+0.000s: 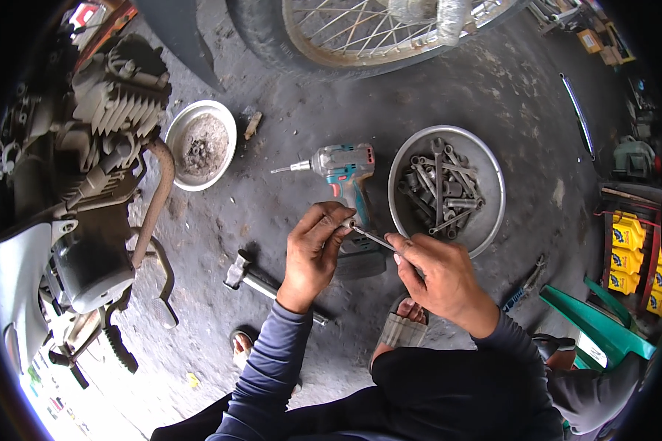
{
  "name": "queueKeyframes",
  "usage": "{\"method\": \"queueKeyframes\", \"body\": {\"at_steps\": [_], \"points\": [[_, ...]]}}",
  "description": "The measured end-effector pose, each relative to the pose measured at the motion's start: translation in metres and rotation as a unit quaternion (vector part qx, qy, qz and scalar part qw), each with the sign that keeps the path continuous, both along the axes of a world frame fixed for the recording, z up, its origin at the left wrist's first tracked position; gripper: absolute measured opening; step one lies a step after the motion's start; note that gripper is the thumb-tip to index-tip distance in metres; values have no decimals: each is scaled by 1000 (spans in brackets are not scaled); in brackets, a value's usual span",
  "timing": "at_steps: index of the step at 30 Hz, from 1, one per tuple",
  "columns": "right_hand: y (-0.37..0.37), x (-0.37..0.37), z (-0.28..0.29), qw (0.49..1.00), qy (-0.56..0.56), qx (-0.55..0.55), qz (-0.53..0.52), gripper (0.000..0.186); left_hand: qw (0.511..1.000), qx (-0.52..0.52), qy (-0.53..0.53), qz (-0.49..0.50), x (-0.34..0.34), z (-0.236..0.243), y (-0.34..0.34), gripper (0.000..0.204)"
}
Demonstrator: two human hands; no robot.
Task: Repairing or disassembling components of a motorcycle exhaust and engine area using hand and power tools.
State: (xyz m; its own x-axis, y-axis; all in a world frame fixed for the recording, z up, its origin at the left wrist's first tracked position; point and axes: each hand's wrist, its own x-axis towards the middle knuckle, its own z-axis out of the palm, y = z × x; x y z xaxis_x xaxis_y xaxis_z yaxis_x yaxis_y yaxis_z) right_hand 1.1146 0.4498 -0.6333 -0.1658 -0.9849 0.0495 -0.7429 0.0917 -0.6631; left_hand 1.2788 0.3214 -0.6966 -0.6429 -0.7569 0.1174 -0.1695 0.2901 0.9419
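Observation:
In front of me, my left hand (307, 253) is closed in a pinch on a small part at its fingertips, too small to name. My right hand (445, 283) grips a slender metal rod-like tool (374, 237), whose far end meets the small part. Below and behind the fingertips, a grey and teal cordless impact driver (343, 163) lies on the floor with a socket bit pointing left. To the right stands a round metal bowl (497, 173) of wrenches and sockets (440, 184). A hammer (254, 282) lies by my left forearm, partly hidden by it.
A motorcycle engine (118, 110) with its exhaust pipe fills the left side. Beside it sits a bowl (233, 147) of greyish grit and small parts. A spoked wheel (272, 44) is at the top. Yellow packs (627, 233) and a green plastic piece (592, 323) are at right.

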Motion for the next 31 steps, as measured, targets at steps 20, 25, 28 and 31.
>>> {"method": "queueKeyframes", "body": {"at_steps": [20, 25, 28, 31], "points": [[-42, -29, -14, 964, 204, 97, 141, 26, 855, 327, 279, 291, 71, -20, -91, 20], [-153, 70, -5, 976, -49, -72, 198, 18, 699, 429, 504, 271, 47, 0, -126, 9], [-205, 128, -46, 950, -256, -177, 13, 23, 695, 436, 523, 230, 55, -7, -138, 11], [-228, 145, -59, 939, -272, -197, -74, 29, 705, 448, 529, 149, 55, -8, -141, 15]]}}
